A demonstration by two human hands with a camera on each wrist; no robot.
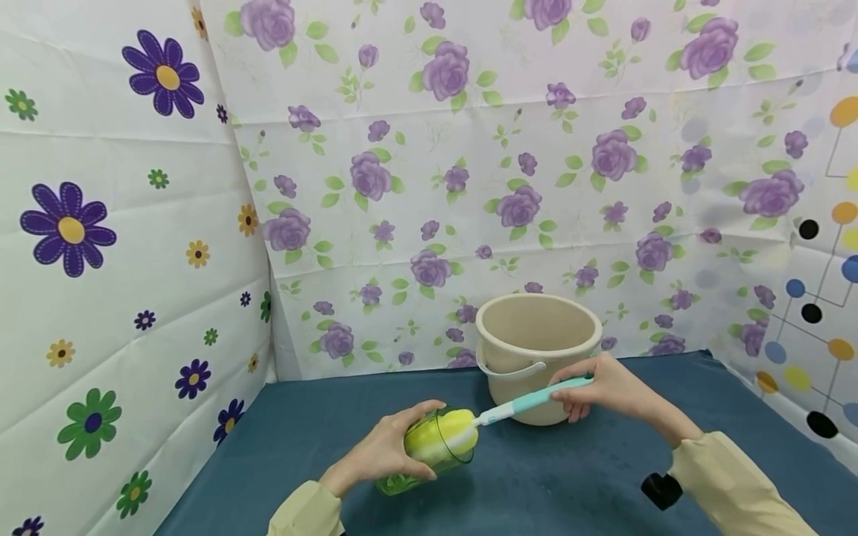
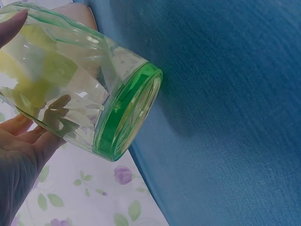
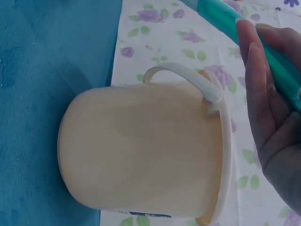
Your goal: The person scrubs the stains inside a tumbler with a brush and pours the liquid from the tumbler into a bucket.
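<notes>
A clear green cup (image 1: 402, 482) lies tilted in my left hand (image 1: 383, 449), its mouth toward the right. In the left wrist view the cup (image 2: 128, 113) shows a bright green base, and fingers and thumb of the left hand (image 2: 21, 150) curl round its sides. My right hand (image 1: 613, 388) grips the turquoise handle of a sponge bottle brush (image 1: 536, 399). The yellow sponge head (image 1: 459, 428) sits partly inside the cup's mouth. In the right wrist view the right hand (image 3: 277, 103) holds the turquoise handle (image 3: 221, 19) between thumb and fingers.
A beige bucket (image 1: 499, 372) with a pale handle stands upright at the back of the blue-covered table (image 1: 322, 417), just behind the brush. Flower-patterned sheets (image 1: 402, 149) hang behind and at both sides. A black object (image 1: 661, 490) shows beside the right sleeve.
</notes>
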